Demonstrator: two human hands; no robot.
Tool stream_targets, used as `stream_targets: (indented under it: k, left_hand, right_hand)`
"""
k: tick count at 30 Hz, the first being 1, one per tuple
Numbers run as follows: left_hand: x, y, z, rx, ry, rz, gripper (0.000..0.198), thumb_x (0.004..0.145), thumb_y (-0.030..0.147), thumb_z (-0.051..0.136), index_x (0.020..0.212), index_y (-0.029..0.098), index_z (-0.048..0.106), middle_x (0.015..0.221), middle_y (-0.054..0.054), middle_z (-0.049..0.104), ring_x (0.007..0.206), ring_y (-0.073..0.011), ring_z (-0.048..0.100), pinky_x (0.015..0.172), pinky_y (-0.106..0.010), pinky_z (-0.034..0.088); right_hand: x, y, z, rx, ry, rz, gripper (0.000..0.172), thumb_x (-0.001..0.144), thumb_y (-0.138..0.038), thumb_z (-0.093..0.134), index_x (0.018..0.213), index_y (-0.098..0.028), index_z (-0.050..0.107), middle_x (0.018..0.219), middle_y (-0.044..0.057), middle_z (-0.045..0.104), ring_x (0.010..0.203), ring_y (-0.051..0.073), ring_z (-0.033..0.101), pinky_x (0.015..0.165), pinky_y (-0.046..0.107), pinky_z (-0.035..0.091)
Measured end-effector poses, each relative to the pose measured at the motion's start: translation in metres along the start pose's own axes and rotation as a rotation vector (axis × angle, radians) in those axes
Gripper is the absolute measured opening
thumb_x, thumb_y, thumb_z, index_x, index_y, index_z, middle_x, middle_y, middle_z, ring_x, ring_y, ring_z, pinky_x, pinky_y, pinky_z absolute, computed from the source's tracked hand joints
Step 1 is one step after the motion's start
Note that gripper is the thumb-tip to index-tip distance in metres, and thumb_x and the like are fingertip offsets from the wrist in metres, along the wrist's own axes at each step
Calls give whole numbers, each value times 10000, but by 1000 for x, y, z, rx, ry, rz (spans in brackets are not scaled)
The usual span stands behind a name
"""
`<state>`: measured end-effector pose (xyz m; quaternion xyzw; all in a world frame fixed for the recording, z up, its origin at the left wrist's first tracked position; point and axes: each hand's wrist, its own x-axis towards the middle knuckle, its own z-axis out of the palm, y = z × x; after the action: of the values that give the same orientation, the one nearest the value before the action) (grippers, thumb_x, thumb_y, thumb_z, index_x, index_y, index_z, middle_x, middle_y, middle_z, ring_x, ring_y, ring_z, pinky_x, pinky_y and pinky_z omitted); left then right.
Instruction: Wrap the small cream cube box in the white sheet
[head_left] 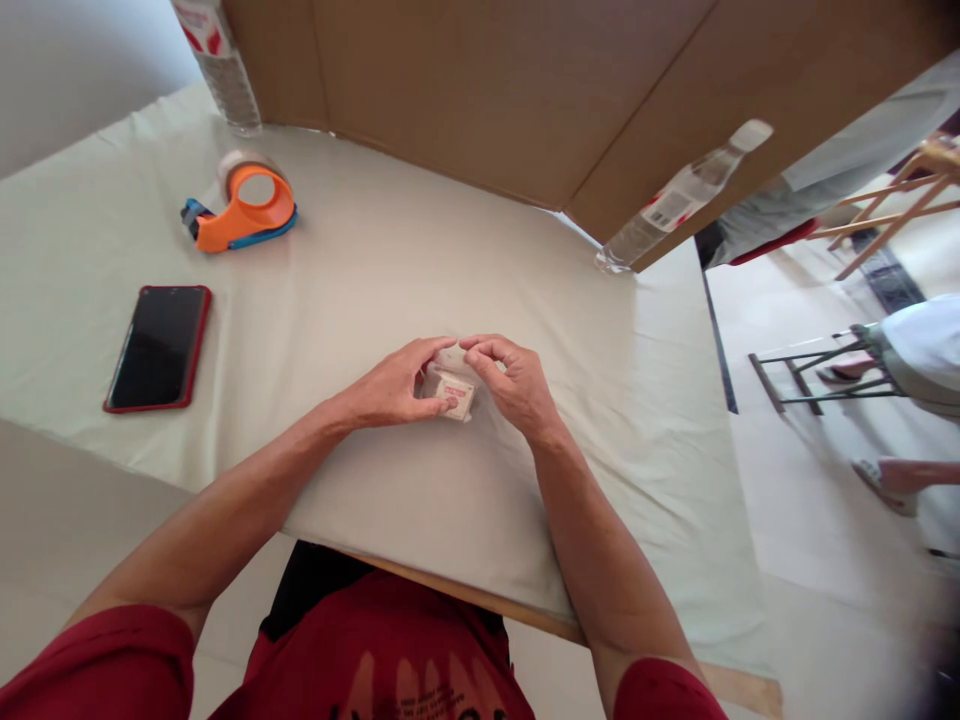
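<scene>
A small pale box [454, 398] with red print is on the cloth-covered table in front of me. My left hand [397, 385] grips it from the left, thumb on its printed face and fingers curved round the far side. Above the box shows something clear and thin, like plastic film [452, 360]. At the box's upper right, my right hand [510, 378] is closed in a pinch, thumb against forefinger. The fingertips seem to be at the clear film, but what lies between them is too small to make out.
An orange tape dispenser [247, 212] and a phone in a red case [160, 348] lie to the left. One water bottle [225, 85] stands at each end of a cardboard panel [465, 90]; the right bottle [679, 205] appears tilted. Beyond the table's right edge, a person sits on a stool [817, 365].
</scene>
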<state>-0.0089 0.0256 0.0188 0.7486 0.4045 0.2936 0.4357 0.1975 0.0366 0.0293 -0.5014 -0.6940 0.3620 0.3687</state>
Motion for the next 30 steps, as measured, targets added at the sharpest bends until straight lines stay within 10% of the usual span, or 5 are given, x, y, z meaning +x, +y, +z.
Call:
stream_targets:
  k: [15,30]
  left_hand:
    - [1,-9,10,-197,-79,-54,1025,701,405,807,1580,243,304,1280,-118,615,1100,-248,612,980,-403,475]
    - [0,0,4,-570,-114,-164,335,778,482,717,835,184,577,861,-35,649,755,-155,590,673,-282,460]
  right_hand:
    - [3,10,-6,109,209,32,261,935,-447,577,844,-210,639,1138,82,738,971,207,689,868,355,538]
    - [6,3,-15,285,263,91,289,887,-495,631,824,-214,654,1085,76,753,820,187,677,724,341,558]
